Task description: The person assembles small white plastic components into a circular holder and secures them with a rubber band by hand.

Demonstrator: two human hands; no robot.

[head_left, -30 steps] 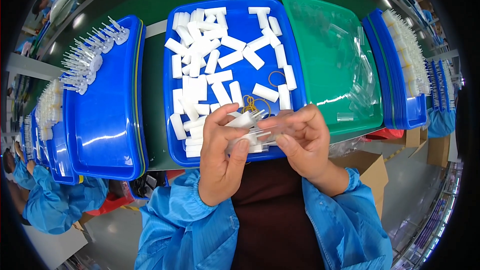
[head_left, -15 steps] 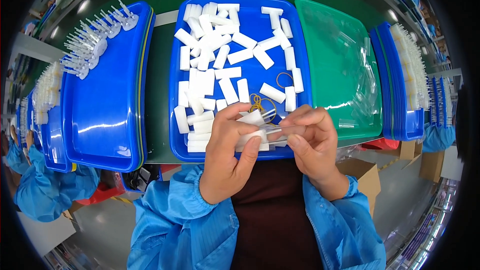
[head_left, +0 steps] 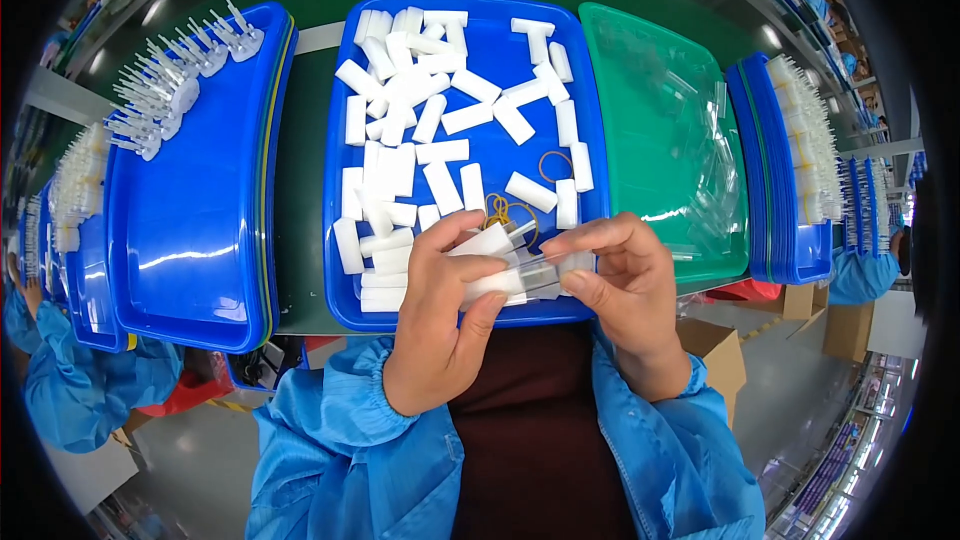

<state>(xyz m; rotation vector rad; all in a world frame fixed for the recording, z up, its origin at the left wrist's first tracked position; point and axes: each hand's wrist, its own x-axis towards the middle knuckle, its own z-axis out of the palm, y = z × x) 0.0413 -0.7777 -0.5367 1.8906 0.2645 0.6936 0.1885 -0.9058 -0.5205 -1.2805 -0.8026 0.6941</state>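
Observation:
My left hand [head_left: 437,315] is closed round a pair of white cylinders [head_left: 494,283], which look like small roller sleeves; a thin shiny rod shows at the end of one. A clear plastic sleeve [head_left: 541,276] lies at the ends of these cylinders. Thumb and fingers of my right hand [head_left: 632,290] pinch the sleeve's right side. Whether the cylinders reach inside the clear sleeve is hard to make out. Both hands are over the front edge of a blue tray [head_left: 590,40], where many more white cylinders [head_left: 469,119] lie loose.
Yellow rubber bands [head_left: 498,208] lie in the blue tray. To its right is a green tray [head_left: 640,140] with clear plastic sleeves [head_left: 715,175]. At left, stacked blue trays [head_left: 190,240] carry white stemmed parts [head_left: 165,90]; more blue trays [head_left: 765,170] stand far right.
The clear sleeve has come over closer to the white cylinders, and my right hand has shifted its pinch on it. The whole view has slid slightly.

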